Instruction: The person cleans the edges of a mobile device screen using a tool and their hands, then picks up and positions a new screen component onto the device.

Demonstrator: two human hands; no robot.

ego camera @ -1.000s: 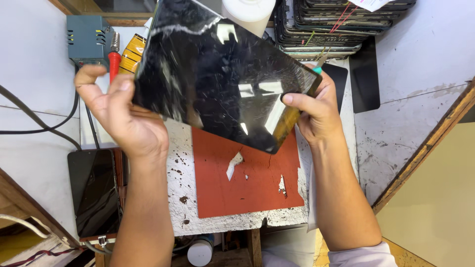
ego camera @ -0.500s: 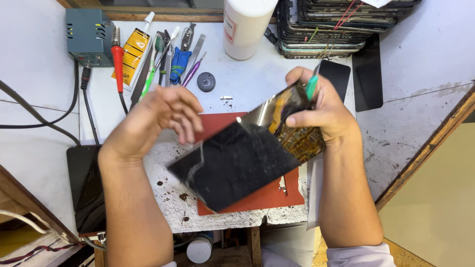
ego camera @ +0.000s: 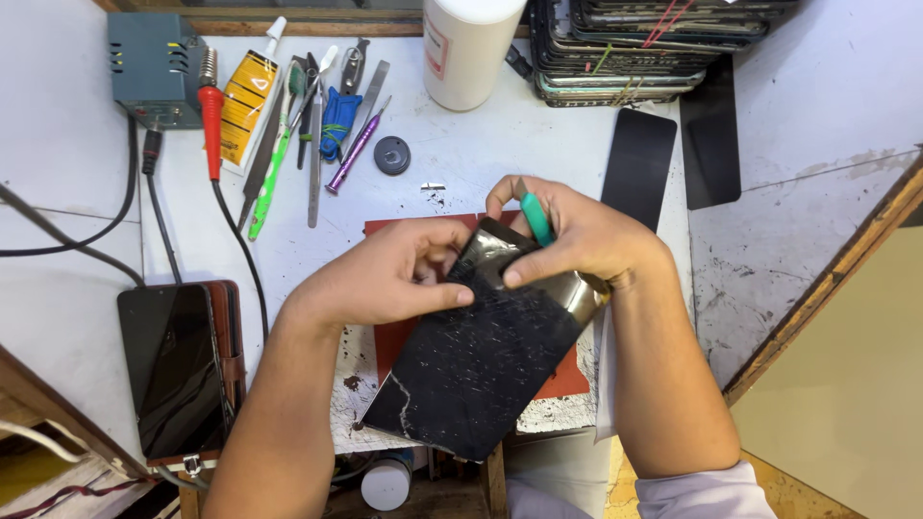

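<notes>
head view: both hands, left hand (ego camera: 389, 279) and right hand (ego camera: 577, 235), pinch a cracked, thin black glass screen panel (ego camera: 481, 365) at its top edge, likely fragile, the right also gripping a green-handled tool (ego camera: 536, 216).

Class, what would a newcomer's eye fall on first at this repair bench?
First, the cracked black phone screen at the centre, lying tilted over a red work mat. The left hand and the right hand grip its upper end, the right hand also holding a green-handled tool. At the top left lies a row of hand tools.
</notes>
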